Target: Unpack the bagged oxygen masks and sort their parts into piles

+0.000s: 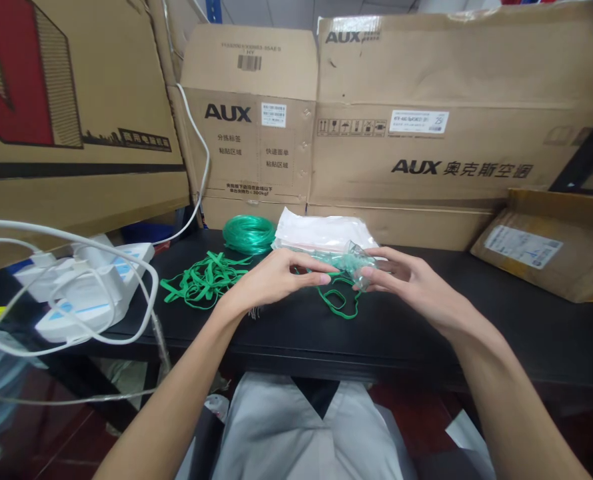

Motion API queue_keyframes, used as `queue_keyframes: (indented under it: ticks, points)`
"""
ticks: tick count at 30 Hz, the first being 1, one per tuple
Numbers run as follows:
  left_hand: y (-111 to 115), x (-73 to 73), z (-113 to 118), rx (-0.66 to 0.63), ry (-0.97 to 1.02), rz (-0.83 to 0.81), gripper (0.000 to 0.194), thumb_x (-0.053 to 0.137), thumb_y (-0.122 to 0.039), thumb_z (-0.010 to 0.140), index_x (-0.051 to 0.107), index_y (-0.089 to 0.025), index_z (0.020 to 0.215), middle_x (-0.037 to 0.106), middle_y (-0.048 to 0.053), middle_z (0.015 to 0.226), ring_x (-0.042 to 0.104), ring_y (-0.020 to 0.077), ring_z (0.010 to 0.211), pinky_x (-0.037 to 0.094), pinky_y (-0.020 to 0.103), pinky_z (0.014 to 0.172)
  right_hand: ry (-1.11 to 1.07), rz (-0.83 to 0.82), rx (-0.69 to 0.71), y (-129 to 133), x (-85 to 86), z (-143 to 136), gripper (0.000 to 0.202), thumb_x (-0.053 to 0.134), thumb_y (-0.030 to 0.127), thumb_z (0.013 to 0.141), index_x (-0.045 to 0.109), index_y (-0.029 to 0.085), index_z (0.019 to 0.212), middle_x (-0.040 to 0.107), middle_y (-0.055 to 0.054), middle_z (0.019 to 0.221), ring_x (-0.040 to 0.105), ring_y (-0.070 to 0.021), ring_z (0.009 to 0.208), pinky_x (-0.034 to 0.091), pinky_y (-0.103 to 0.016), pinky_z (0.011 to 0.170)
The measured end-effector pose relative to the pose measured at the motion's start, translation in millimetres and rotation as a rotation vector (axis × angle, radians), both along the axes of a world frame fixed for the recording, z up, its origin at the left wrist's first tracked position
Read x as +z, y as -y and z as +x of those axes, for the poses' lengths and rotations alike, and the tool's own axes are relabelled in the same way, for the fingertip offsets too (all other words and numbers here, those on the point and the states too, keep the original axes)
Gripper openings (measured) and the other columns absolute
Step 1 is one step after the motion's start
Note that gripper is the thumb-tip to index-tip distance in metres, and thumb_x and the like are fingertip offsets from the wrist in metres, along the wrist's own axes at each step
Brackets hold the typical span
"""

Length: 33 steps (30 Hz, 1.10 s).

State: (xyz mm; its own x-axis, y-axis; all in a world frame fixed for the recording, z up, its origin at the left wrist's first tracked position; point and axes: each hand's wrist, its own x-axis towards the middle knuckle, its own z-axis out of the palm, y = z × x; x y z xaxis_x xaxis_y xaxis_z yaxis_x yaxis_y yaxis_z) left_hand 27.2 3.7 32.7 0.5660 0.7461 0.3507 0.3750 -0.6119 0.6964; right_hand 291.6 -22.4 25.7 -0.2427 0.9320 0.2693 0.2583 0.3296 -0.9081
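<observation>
Clear plastic mask (360, 265), one: held just above the black table (406, 343), gripped between the thumb and fingers of the right hand (409, 275). Left hand (281, 272), one: thumb and forefinger pinched at a green strap (346, 315), beside the mask; the strap's loop hangs slack below. White packet (321, 230), behind the hands. Coil of green tubing (249, 233), left of the packet. Green straps (204, 283), one tangled heap, before the coil. White power strip (84, 310), farther left, with cables. Taped carton (541, 247), far right. AUX cartons (376, 157), standing along the back.
</observation>
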Motion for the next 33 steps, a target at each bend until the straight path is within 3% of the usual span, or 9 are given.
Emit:
queue_keyframes:
  ticks: [4,18,33]
  points:
    - [1.5,1.7,-0.1,-0.008,0.005,0.006,0.032,0.070,-0.043,0.093,0.078,-0.028,0.120,0.078,0.001,0.113,0.068,0.0216,0.101,0.048,0.029,0.093,-0.034,-0.027,0.045,2.6,2.3,-4.5,0.055,0.080,0.051,0.083,0.069,0.022,0.128,0.070,-0.010,0.132,0.075,-0.0280,0.101,0.058,-0.048,0.098]
    - [3.5,3.2,0.2,-0.076,0.002,0.024,0.029,0.070,-0.041,0.093,0.079,-0.028,0.118,0.077,0.002,0.103,0.067,0.0210,0.097,0.047,0.029,0.090,-0.106,-0.096,0.141,1.4,0.7,-1.7,0.058,0.077,0.044,0.088,0.063,0.020,0.139,0.077,-0.011,0.113,0.075,-0.0266,0.098,0.058,-0.049,0.097]
    - [3.0,3.6,-0.6,-0.114,0.022,0.036,0.028,0.069,-0.037,0.094,0.078,-0.027,0.119,0.076,0.002,0.106,0.067,0.0199,0.100,0.047,0.028,0.093,-0.175,-0.140,0.228,0.4,-2.2,0.0,0.055,0.075,0.037,0.091,0.061,0.022,0.142,0.073,-0.011,0.122,0.073,-0.0238,0.098,0.059,-0.044,0.092]
